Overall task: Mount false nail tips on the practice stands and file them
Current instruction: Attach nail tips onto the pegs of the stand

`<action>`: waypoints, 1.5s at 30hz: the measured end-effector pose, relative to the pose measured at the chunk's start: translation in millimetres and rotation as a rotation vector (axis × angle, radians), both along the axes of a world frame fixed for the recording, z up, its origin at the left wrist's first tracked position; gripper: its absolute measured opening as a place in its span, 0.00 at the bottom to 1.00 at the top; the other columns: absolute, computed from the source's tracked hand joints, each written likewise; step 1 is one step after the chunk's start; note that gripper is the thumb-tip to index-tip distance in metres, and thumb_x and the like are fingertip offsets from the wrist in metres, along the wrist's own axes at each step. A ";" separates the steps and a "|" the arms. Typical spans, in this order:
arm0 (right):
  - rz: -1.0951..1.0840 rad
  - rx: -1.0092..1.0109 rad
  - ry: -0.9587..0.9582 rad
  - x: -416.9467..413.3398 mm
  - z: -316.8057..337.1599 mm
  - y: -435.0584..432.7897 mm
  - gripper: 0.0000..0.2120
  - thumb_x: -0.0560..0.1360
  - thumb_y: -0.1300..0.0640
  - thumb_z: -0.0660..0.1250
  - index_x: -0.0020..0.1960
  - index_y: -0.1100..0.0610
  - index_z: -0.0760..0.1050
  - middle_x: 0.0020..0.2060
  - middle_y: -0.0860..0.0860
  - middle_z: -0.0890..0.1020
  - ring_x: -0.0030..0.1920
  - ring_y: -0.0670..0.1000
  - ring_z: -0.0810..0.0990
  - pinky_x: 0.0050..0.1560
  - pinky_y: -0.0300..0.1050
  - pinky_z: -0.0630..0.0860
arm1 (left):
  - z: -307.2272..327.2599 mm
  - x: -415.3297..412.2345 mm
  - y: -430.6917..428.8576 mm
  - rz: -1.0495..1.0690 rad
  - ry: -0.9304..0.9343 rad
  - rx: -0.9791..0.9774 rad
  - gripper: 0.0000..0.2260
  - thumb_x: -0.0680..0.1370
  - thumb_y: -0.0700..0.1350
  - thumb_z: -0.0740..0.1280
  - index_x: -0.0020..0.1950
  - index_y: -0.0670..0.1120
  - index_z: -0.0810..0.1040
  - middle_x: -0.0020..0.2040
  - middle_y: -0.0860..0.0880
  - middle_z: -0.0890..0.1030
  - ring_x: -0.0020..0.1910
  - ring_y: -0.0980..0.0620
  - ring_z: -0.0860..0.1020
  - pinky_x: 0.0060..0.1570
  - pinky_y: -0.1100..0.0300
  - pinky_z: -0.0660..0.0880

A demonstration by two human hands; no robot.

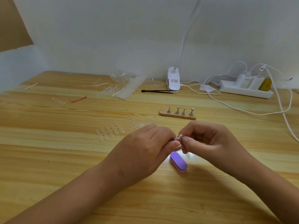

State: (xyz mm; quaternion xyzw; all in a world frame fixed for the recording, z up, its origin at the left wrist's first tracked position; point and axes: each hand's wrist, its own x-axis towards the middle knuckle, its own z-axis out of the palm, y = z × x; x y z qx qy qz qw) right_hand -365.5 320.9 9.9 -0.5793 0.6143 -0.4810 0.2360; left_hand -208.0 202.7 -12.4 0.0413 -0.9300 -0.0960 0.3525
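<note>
Where the pale wooden desk [48, 159] meets a white wall, a clip lamp [173, 81] and a power strip [246, 90] sit among cables; nearer, a wooden base [163, 113] carries four upright metal stands; the left hand [145, 147] and right hand [208, 141] pinch one practice stand [178, 137] between curled fingers, above a purple buffer block [179, 162] they partly hide; a clear nail tip [188, 155] shows under the right thumb.
</note>
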 end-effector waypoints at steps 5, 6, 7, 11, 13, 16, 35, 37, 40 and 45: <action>0.024 0.015 -0.042 -2.4 -1.0 -0.2 0.10 0.76 0.70 0.66 0.41 0.59 0.81 0.32 0.46 0.83 0.33 0.44 0.80 0.38 0.33 0.75 | 0.6 0.9 -0.1 -0.005 0.006 0.015 0.19 0.83 0.49 0.54 0.45 0.40 0.80 0.37 0.49 0.78 0.35 0.50 0.74 0.34 0.55 0.73; 0.028 0.016 -0.044 -3.0 -1.2 -0.1 0.10 0.76 0.70 0.66 0.41 0.59 0.81 0.32 0.47 0.83 0.33 0.44 0.80 0.38 0.33 0.75 | 0.6 1.1 0.0 -0.006 0.004 0.012 0.19 0.83 0.49 0.55 0.45 0.40 0.80 0.37 0.49 0.78 0.35 0.50 0.74 0.34 0.55 0.73; 0.031 0.016 -0.046 -3.3 -1.5 0.0 0.10 0.76 0.70 0.66 0.41 0.59 0.81 0.32 0.47 0.83 0.34 0.44 0.80 0.39 0.34 0.75 | 0.6 1.2 0.0 -0.005 0.003 0.007 0.18 0.83 0.49 0.55 0.45 0.40 0.79 0.37 0.49 0.78 0.35 0.50 0.74 0.34 0.56 0.73; 0.029 0.016 -0.060 -2.8 -1.9 -0.4 0.07 0.75 0.65 0.67 0.41 0.57 0.82 0.32 0.50 0.83 0.34 0.44 0.81 0.39 0.34 0.76 | 1.4 0.8 1.0 0.005 -0.002 -0.003 0.16 0.81 0.47 0.57 0.44 0.40 0.79 0.37 0.49 0.78 0.34 0.50 0.74 0.35 0.58 0.71; 0.027 0.017 -0.058 -3.2 -2.2 -0.7 0.09 0.75 0.67 0.66 0.41 0.57 0.82 0.32 0.50 0.83 0.34 0.44 0.81 0.39 0.35 0.77 | 1.6 0.6 1.0 0.004 -0.001 -0.003 0.15 0.81 0.47 0.58 0.44 0.40 0.79 0.37 0.49 0.78 0.34 0.50 0.74 0.35 0.58 0.71; 0.025 0.014 -0.045 -4.3 -2.8 -0.7 0.12 0.75 0.70 0.65 0.40 0.56 0.82 0.31 0.49 0.83 0.34 0.44 0.81 0.39 0.36 0.77 | 2.0 0.7 0.3 0.005 -0.004 0.004 0.16 0.82 0.48 0.57 0.44 0.40 0.79 0.37 0.49 0.78 0.34 0.50 0.75 0.34 0.55 0.74; 0.077 -0.056 -0.187 -6.3 -1.9 -1.0 0.08 0.74 0.57 0.67 0.42 0.61 0.81 0.32 0.54 0.82 0.35 0.47 0.80 0.40 0.40 0.77 | 1.0 1.4 -4.8 -0.034 -0.010 0.187 0.12 0.81 0.47 0.60 0.55 0.44 0.81 0.46 0.53 0.79 0.47 0.57 0.74 0.48 0.65 0.72; 0.052 -0.053 -0.198 -8.6 -2.5 -2.5 0.07 0.75 0.58 0.67 0.40 0.59 0.81 0.32 0.54 0.82 0.34 0.48 0.80 0.40 0.39 0.77 | 1.6 0.6 -4.1 -0.061 0.018 0.255 0.10 0.81 0.47 0.62 0.54 0.45 0.81 0.45 0.55 0.78 0.46 0.58 0.75 0.48 0.67 0.72; -0.072 -0.082 -0.093 -19.3 -1.7 -4.3 0.12 0.78 0.55 0.65 0.37 0.54 0.79 0.30 0.53 0.79 0.33 0.46 0.78 0.39 0.36 0.75 | 2.2 -0.6 -0.9 -0.093 0.049 0.528 0.06 0.79 0.48 0.66 0.51 0.50 0.81 0.44 0.57 0.80 0.46 0.56 0.79 0.48 0.69 0.73; -0.451 -0.085 0.289 -65.7 -2.2 1.6 0.18 0.79 0.48 0.60 0.35 0.57 0.75 0.27 0.54 0.75 0.26 0.42 0.71 0.29 0.32 0.66 | 1.9 -3.3 -7.3 -0.096 0.051 1.111 0.06 0.76 0.47 0.68 0.47 0.58 0.83 0.40 0.59 0.79 0.41 0.63 0.77 0.45 0.70 0.74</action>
